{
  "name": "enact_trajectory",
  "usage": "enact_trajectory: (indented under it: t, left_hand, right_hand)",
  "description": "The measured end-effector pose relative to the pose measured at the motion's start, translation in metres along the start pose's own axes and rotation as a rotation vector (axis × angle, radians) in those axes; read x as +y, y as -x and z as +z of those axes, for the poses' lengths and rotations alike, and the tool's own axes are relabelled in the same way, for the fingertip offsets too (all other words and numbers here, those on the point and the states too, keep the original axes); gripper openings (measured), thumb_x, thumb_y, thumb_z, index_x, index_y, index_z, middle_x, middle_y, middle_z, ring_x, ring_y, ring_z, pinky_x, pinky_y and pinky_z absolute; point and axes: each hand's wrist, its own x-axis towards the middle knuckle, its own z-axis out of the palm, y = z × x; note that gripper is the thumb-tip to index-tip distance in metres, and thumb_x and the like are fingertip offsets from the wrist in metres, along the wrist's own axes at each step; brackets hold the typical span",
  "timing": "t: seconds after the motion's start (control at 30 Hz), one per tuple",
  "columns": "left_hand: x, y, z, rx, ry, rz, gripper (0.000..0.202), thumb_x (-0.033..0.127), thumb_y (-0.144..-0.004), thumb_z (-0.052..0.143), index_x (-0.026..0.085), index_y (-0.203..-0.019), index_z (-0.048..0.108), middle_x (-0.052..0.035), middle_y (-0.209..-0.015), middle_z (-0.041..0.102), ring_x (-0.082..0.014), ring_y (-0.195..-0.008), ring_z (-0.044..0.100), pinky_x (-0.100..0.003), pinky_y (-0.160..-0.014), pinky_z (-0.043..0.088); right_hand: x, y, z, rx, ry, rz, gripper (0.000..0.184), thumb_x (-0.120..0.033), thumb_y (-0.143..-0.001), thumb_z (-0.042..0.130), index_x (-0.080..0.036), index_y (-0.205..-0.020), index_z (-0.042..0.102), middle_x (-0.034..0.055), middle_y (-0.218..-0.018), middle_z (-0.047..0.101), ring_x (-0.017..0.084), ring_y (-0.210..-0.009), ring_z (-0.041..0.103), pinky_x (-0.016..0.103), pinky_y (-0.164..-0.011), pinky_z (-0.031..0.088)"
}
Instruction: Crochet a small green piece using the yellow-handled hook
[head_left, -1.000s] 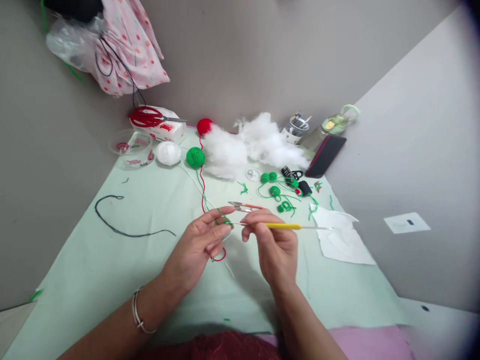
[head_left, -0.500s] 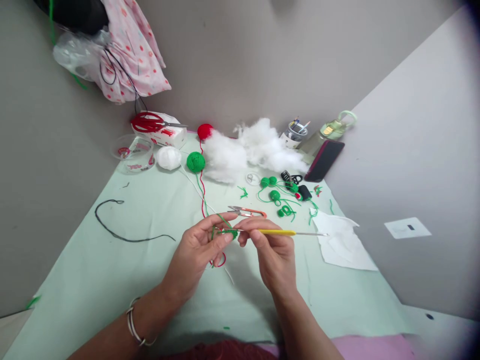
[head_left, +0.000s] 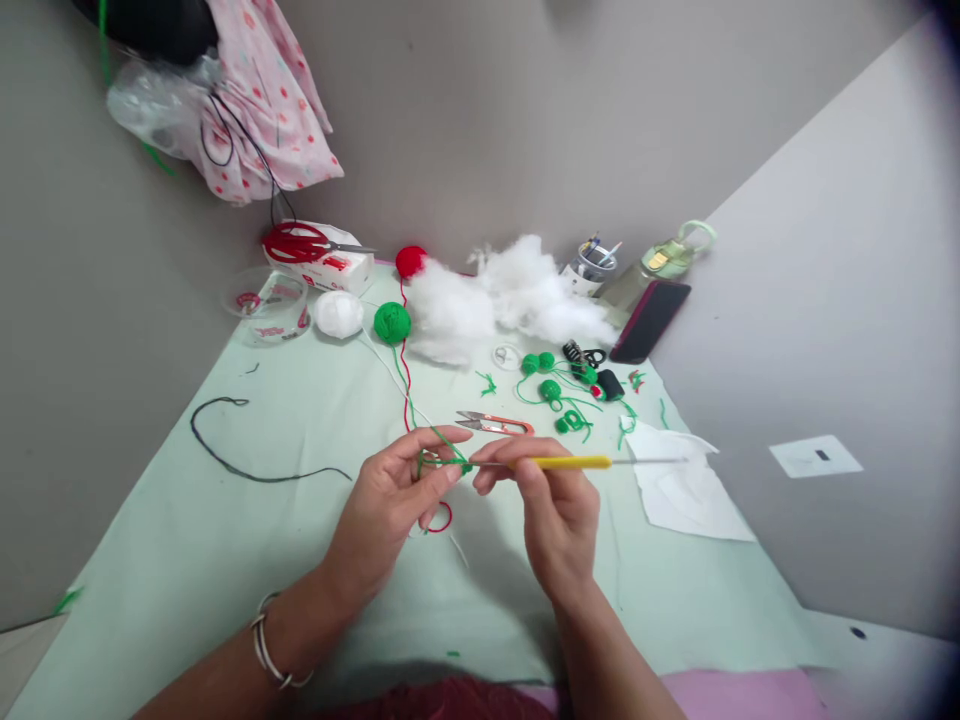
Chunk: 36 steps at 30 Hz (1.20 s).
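My left hand [head_left: 401, 485] pinches a small piece of green crochet work [head_left: 465, 466] between thumb and fingers, with green yarn running over the raised index finger. In my right hand [head_left: 547, 485] is a crochet hook [head_left: 574, 462] with a yellow grip, held level; its tip reaches the green piece. The green yarn leads back to a green ball [head_left: 391, 322]. A red yarn loop [head_left: 442, 517] and a white yarn end hang below my left fingers. Thread snips [head_left: 496, 423] with orange handles lie just beyond my hands.
White stuffing [head_left: 517, 295] is heaped at the back beside a white yarn ball [head_left: 339, 314] and a red one [head_left: 410, 262]. Small green crocheted pieces [head_left: 550, 390], a phone [head_left: 650, 321] and a bottle [head_left: 645, 275] stand right. Red scissors [head_left: 296, 243] rest on a tissue pack.
My right hand and the crochet hook have shifted slightly right, drawing the hook's tip back to the edge of the green piece. My left hand has barely moved.
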Motion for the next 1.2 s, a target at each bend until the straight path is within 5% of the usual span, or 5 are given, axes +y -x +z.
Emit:
enact_trajectory:
  t: [0.4,0.63,0.97,1.1,1.2]
  left_hand:
    - [0.001,0.002,0.01,-0.025,0.207,-0.127,0.047,0.033,-0.085,0.088,0.023,-0.129,0.074,0.0087,-0.069,0.05,-0.0023,-0.048,0.027,-0.016,-0.044,0.024]
    - [0.009,-0.002,0.006,-0.039,0.374,-0.174,0.032,0.024,-0.081,0.09,0.021,-0.113,0.082,0.0088,-0.067,0.053,0.0001,-0.045,0.019,-0.014,-0.04,0.022]
    - [0.002,0.0,0.008,-0.053,0.281,-0.165,0.042,0.031,-0.084,0.09,0.023,-0.123,0.08,0.0085,-0.067,0.051,-0.0006,-0.045,0.025,-0.014,-0.04,0.025]
    - [0.006,-0.005,0.003,-0.075,0.401,-0.256,0.033,0.027,-0.081,0.091,0.018,-0.113,0.085,0.0124,-0.057,0.035,-0.0017,-0.046,0.015,-0.013,-0.04,0.022]
    - [0.006,-0.006,0.004,-0.022,0.335,-0.168,0.024,0.025,-0.08,0.091,0.019,-0.102,0.085,0.0073,-0.067,0.053,0.0004,-0.045,0.022,-0.014,-0.04,0.023]
  right_hand:
    - [0.005,0.013,-0.001,-0.13,0.723,-0.483,0.036,-0.012,-0.103,0.057,-0.03,-0.129,0.075,0.0098,-0.115,0.077,0.022,-0.104,0.077,0.034,-0.082,0.066]
    - [0.0,-0.001,0.004,0.082,0.082,-0.099,0.022,-0.024,-0.107,0.058,-0.025,-0.104,0.079,0.0045,-0.089,0.077,0.017,-0.069,0.069,0.034,-0.066,0.062]
    - [0.008,0.012,0.006,-0.07,0.48,-0.347,0.041,-0.007,-0.098,0.067,-0.031,-0.13,0.077,0.0089,-0.117,0.079,0.021,-0.101,0.076,0.033,-0.083,0.064]
    - [0.005,0.004,0.001,0.069,0.249,-0.164,0.027,-0.014,-0.103,0.063,-0.03,-0.113,0.082,0.0037,-0.096,0.079,0.018,-0.085,0.074,0.034,-0.08,0.061]
    - [0.004,-0.001,-0.001,0.089,-0.018,0.005,0.02,-0.023,-0.105,0.063,-0.029,-0.104,0.082,0.002,-0.09,0.077,0.014,-0.07,0.067,0.033,-0.073,0.058]
